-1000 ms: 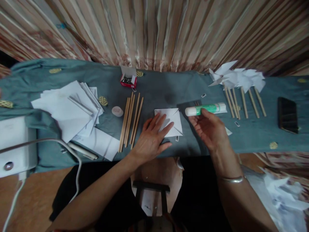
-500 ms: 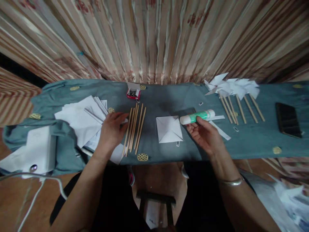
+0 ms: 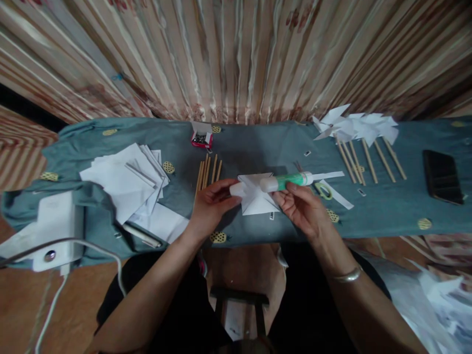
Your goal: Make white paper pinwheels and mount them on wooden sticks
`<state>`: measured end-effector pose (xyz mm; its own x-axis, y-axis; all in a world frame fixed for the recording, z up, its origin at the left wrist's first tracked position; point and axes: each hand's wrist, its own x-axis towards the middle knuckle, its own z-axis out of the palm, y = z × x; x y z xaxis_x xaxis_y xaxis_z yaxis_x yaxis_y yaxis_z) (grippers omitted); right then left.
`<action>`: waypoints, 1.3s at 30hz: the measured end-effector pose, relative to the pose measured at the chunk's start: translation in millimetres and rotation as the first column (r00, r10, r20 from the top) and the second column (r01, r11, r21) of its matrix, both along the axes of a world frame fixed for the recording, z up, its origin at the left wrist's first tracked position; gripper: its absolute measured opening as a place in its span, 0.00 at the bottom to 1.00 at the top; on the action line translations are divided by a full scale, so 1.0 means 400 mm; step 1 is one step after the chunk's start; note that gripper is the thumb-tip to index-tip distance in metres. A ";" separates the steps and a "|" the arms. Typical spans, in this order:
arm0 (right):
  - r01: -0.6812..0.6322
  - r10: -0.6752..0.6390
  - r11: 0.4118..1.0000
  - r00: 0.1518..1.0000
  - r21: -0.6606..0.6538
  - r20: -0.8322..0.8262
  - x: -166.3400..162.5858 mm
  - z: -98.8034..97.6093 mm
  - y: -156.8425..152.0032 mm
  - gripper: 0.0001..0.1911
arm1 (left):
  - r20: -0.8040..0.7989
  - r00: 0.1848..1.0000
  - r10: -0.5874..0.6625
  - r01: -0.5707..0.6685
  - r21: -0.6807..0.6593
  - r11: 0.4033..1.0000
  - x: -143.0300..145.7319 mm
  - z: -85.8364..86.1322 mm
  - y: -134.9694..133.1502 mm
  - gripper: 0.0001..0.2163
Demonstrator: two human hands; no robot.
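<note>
A small white cap-like piece is pinched between the fingers of the left hand, just over the left edge of a creased white paper square, which is laid flat on the cloth-covered surface. A green-and-white glue stick is held by the closed fingers of the right hand, its white end pointed left above the paper's right part; whether the paper is touched by it cannot be told. Wooden sticks are partly hidden by the left hand. Near the right hand, a yellow-green ring handle and paper strips are seen, with paper pinwheels placed farther right.
</note>
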<state>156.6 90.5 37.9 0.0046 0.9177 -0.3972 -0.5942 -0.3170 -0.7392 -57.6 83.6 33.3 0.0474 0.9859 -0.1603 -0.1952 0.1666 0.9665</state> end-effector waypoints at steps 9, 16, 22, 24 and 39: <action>-0.051 0.050 0.998 0.999 0.028 0.009 -0.019 0.006 -0.007 0.12 | 0.123 0.992 -0.016 0.025 -0.069 0.997 0.031 -0.013 0.001 0.19; -0.050 0.050 0.998 0.998 0.026 0.028 -0.026 0.014 -0.014 0.13 | 0.054 0.998 -0.043 0.046 -0.057 0.997 0.033 -0.012 -0.005 0.20; -0.070 0.065 0.997 0.991 0.036 0.119 -0.024 0.005 -0.015 0.13 | -0.013 0.999 -0.033 0.033 0.003 0.999 0.034 -0.018 -0.007 0.20; -0.078 0.073 0.996 0.988 0.033 0.138 -0.023 0.003 -0.014 0.13 | -0.055 0.998 -0.028 0.030 0.034 0.999 0.034 -0.016 -0.008 0.19; -0.073 0.071 0.997 0.992 0.011 0.103 -0.053 -0.005 -0.026 0.14 | -0.409 0.912 0.037 0.118 0.348 0.930 0.054 0.004 -0.008 0.12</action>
